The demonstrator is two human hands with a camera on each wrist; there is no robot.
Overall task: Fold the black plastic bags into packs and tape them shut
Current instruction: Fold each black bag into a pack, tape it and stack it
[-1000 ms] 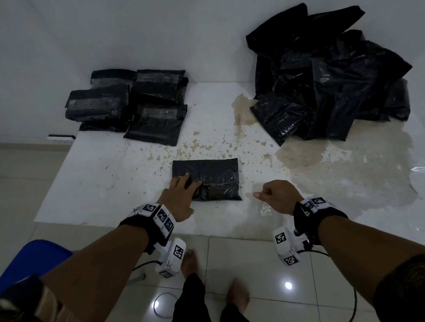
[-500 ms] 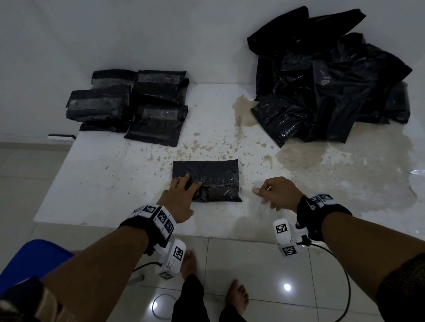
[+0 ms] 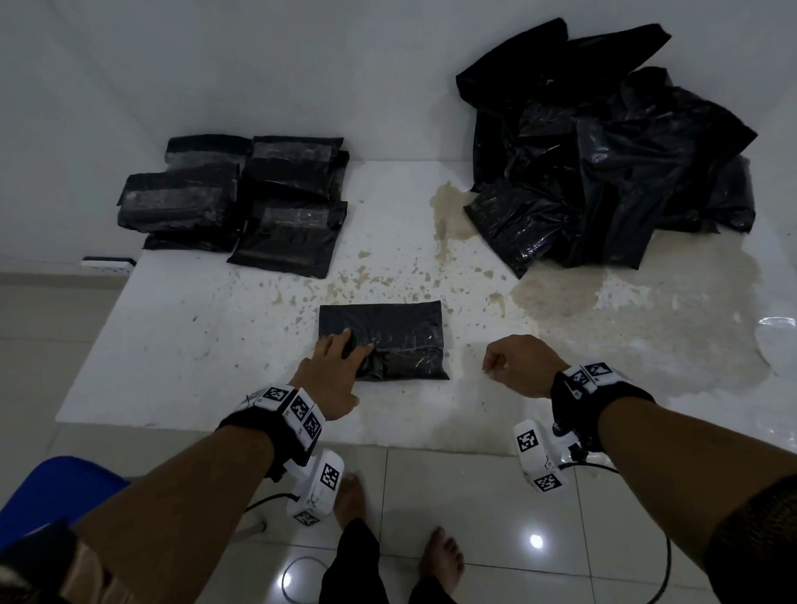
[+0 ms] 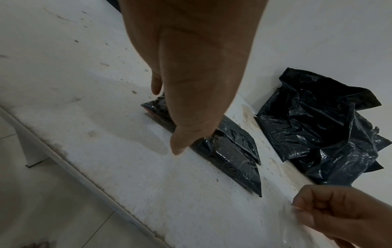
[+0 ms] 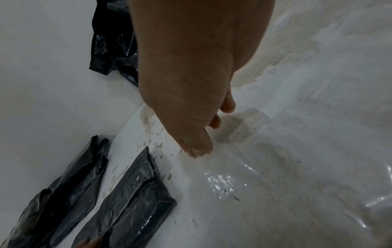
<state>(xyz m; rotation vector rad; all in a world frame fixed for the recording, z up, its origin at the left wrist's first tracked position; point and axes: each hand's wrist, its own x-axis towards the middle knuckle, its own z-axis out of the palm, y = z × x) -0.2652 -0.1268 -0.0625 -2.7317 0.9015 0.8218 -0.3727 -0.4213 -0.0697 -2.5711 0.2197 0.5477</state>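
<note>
Left hand (image 3: pixel 331 378) presses flat on the folded black plastic pack (image 3: pixel 389 342); right hand (image 3: pixel 518 365), at 3 o'clock, pinches a clear tape strip (image 5: pixel 239 132), which may stick to itself

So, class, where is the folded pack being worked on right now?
In the head view, the folded pack lies near the table's front edge, centre, under the left hand's fingers, with the right hand beside it.

White, stained surface (image 3: pixel 172 337) bearing a folded black pack (image 3: pixel 388 324) near the front edge, a cluster of taped packs (image 3: pixel 248 194) at far left, a heap of loose black bags (image 3: pixel 608 159) far right.
</note>
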